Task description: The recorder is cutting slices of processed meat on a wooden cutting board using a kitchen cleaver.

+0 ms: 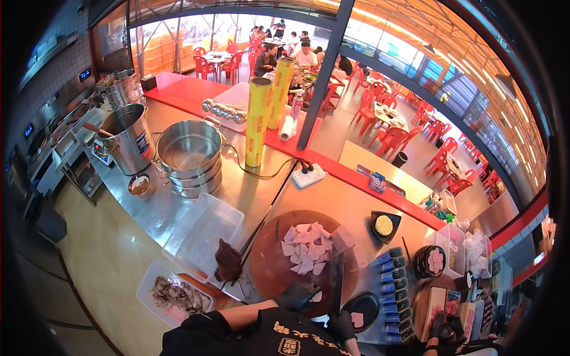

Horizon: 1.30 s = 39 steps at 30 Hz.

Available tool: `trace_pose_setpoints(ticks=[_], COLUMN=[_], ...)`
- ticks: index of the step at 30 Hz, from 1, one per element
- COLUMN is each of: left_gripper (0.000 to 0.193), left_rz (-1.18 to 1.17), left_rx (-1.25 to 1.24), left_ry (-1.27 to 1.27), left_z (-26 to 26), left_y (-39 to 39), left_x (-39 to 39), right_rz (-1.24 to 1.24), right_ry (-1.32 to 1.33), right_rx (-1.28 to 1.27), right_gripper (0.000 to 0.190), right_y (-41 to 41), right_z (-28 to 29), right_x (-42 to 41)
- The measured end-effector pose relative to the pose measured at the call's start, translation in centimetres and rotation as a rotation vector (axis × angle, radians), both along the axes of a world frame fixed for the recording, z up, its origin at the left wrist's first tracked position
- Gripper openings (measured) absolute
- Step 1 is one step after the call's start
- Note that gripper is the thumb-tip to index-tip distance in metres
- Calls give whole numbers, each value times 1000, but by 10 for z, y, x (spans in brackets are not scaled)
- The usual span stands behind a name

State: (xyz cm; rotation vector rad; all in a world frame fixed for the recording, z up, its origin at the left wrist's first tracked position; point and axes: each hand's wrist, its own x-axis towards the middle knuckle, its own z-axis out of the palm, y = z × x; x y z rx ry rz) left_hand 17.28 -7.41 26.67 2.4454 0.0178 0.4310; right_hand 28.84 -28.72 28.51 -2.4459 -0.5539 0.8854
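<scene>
A round wooden chopping board (271, 249) lies before me with a pile of sliced pink luncheon meat (308, 245) on it; a few slices lie at its right edge. My left hand (297, 295), in a black glove, is at the board's near edge, by a small pale slice (316, 297); whether it grips that slice is unclear. My right hand (342, 324), also gloved, holds a cleaver (337, 280) by its handle, the blade pointing away across the board. A black dish (373, 307) with a pink slice sits just right of that hand.
Left of the board stand a clear plastic tub (200, 236), a tray of raw meat (153, 285) and stacked steel pots (191, 151). Upright yellow film rolls (258, 124) and a power strip (308, 175) are beyond. Blue-black containers (395, 289) line the right; a co-worker's gloved hands (445, 327) handle meat there.
</scene>
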Motion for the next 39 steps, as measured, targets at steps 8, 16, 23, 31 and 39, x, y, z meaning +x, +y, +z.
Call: trace_pose_setpoints(ticks=[8,16,23,31,39], left_gripper=[43,48,61,60,53], left_rz=[3,-57,-34,-39,18], left_rx=[36,18,32,71,114], left_ry=[90,116,123,144,42], left_z=[5,0,-9,-10,-4], left_y=[0,-1,7,8,5], left_x=[1,8,1,5,5], right_rz=[50,34,179,208,152], right_ry=[-82,-78,-73,-136,-82], right_rx=[-106,-44,-3,146,133], right_gripper=[59,53,58,31,31], right_y=[5,-4,5,8,6], right_z=[10,0,13,42,24], right_x=[-4,-1,-6,-16,-17])
